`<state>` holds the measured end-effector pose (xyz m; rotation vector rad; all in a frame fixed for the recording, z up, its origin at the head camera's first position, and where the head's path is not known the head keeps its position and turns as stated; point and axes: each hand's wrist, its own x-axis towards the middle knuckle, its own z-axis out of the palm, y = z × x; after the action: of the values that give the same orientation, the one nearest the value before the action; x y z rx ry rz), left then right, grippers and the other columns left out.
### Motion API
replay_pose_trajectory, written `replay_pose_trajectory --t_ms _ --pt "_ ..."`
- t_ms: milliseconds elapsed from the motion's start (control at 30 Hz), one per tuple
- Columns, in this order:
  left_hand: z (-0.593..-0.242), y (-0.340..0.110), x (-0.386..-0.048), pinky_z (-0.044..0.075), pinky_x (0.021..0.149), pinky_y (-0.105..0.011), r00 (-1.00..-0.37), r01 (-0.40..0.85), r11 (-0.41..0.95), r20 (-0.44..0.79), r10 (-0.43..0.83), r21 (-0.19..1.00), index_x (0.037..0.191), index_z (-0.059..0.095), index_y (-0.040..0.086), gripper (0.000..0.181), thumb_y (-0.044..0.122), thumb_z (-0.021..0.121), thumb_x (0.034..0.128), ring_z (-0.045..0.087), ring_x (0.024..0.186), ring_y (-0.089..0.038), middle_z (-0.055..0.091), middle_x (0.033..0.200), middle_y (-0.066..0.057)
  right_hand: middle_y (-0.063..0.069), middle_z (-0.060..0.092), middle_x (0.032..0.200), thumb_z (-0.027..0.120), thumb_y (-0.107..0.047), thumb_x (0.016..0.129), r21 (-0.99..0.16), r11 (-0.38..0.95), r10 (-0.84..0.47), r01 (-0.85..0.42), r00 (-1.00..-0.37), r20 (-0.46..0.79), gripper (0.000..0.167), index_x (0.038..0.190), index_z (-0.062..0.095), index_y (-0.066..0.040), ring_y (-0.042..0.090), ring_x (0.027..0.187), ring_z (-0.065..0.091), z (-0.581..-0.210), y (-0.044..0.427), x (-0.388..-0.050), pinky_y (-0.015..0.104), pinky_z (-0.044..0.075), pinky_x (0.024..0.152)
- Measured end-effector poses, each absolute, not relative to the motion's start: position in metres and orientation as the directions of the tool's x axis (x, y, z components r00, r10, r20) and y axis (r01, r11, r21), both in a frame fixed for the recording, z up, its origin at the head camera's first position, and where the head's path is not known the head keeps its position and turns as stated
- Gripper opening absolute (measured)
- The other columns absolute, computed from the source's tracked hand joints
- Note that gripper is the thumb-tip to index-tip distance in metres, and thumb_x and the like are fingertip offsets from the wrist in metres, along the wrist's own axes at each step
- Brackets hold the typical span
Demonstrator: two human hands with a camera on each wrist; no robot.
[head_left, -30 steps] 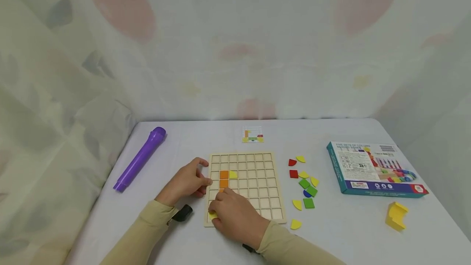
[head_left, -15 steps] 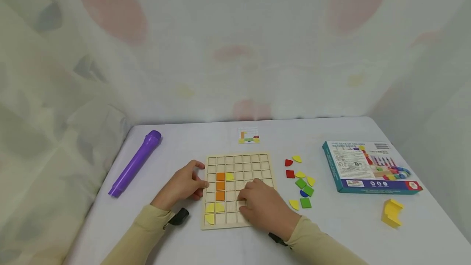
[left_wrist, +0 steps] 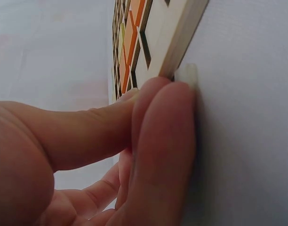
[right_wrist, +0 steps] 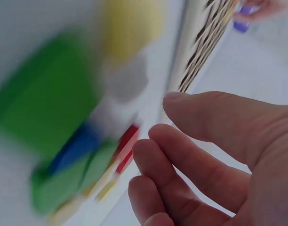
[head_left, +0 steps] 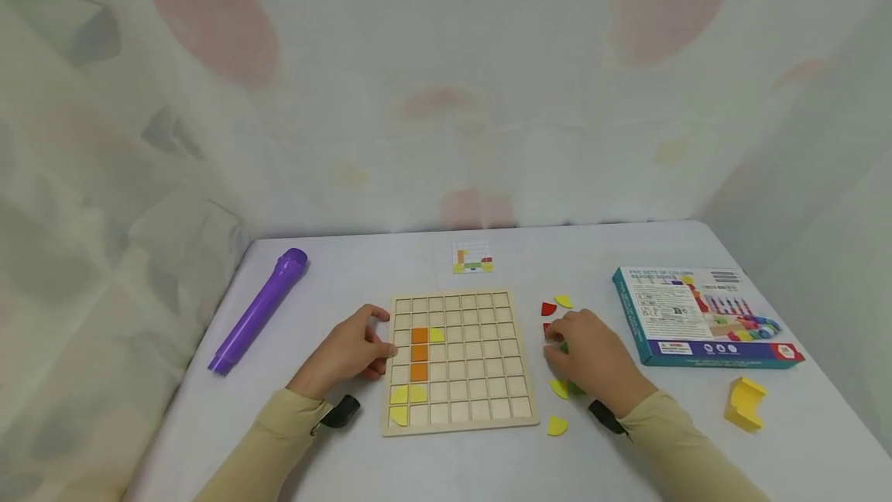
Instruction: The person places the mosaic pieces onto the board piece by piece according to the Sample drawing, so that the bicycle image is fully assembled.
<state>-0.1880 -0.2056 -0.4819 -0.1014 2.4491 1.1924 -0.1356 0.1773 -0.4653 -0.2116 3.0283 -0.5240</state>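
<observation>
At the left edge of the wooden grid board [head_left: 481,368], my left hand [head_left: 348,347] grips the frame. The left wrist view has its thumb and fingertips on the board's side. Three orange squares [head_left: 419,352] stand in a column in the grid, with a yellow quarter-circle [head_left: 436,335] beside the top one. More yellow quarter-circles [head_left: 399,415] lie at the lower left. My right hand [head_left: 592,355] hovers over the loose tiles, fingers loosely bent and holding nothing. It partly hides green tiles [right_wrist: 50,94], a blue piece [right_wrist: 71,148] and red tiles [right_wrist: 127,146].
A small pattern card [head_left: 472,258] lies behind the board. To the left is a purple microphone-shaped tube [head_left: 259,312]. A boxed toy set [head_left: 704,320] and a yellow notched block [head_left: 745,404] are at the right. Another yellow quarter-circle [head_left: 557,426] lies near the board's right corner.
My right hand has moved from the board's lower-left cells across to the loose tiles on the right, uncovering yellow quarter-circles in the grid. My left hand has stayed at the board's edge.
</observation>
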Motion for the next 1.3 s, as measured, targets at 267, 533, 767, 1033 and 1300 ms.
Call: replay_pose_trajectory --t_ms 267,533,767,1033,1300 --pt "-0.479 -0.204 -0.187 0.065 0.06 -0.033 -0.912 -0.245 0.626 -0.395 0.111 0.741 0.148 0.051 0.014 0.063 0.011 0.084 0.0943 0.071 0.068 -0.023 0.066 0.097 -0.014 0.006 0.075 0.102 0.083 -0.023 0.096 -0.35 0.936 -0.05 -0.023 -0.996 -0.07 0.02 0.109 0.08 -0.009 0.025 0.095 0.06 -0.465 0.21 -0.151 0.041 0.062 0.082" --pt "-0.478 -0.203 -0.188 0.065 0.06 -0.033 -0.912 -0.236 0.622 -0.39 0.122 0.747 0.148 0.051 0.013 0.062 0.011 0.084 0.0945 0.07 0.067 -0.023 0.066 0.096 -0.014 0.005 0.073 0.095 0.083 -0.025 0.095 -0.343 0.939 -0.061 -0.023 -0.993 -0.102 0.02 0.105 0.08 -0.007 0.024 0.091 0.059 -0.465 0.214 -0.157 0.042 0.06 0.081" --pt "-0.479 -0.204 -0.188 0.065 0.06 -0.034 -0.914 -0.234 0.614 -0.385 0.125 0.754 0.148 0.051 0.013 0.063 0.01 0.084 0.094 0.071 0.066 -0.023 0.066 0.096 -0.014 0.005 0.072 0.095 0.082 -0.025 0.095 -0.326 0.945 -0.065 -0.025 -0.992 -0.111 0.022 0.107 0.08 -0.006 0.025 0.092 0.058 -0.464 0.212 -0.159 0.043 0.06 0.082" --pt "-0.478 -0.205 -0.19 0.065 0.06 -0.033 -0.916 -0.237 0.611 -0.383 0.118 0.755 0.147 0.051 0.013 0.062 0.011 0.083 0.0945 0.071 0.067 -0.023 0.065 0.097 -0.014 0.007 0.075 0.101 0.084 -0.026 0.095 -0.326 0.945 -0.058 -0.014 -0.99 -0.127 0.027 0.112 0.08 -0.005 0.026 0.095 0.06 -0.462 0.21 -0.165 0.045 0.062 0.088" --pt "-0.477 -0.206 -0.188 0.065 0.061 -0.034 -0.913 -0.235 0.604 -0.387 0.132 0.761 0.147 0.051 0.012 0.061 0.01 0.082 0.0951 0.071 0.068 -0.024 0.065 0.096 -0.014 0.005 0.073 0.098 0.085 -0.026 0.092 -0.318 0.948 -0.063 -0.024 -0.991 -0.114 0.025 0.109 0.081 -0.008 0.025 0.094 0.058 -0.463 0.205 -0.162 0.041 0.061 0.084"
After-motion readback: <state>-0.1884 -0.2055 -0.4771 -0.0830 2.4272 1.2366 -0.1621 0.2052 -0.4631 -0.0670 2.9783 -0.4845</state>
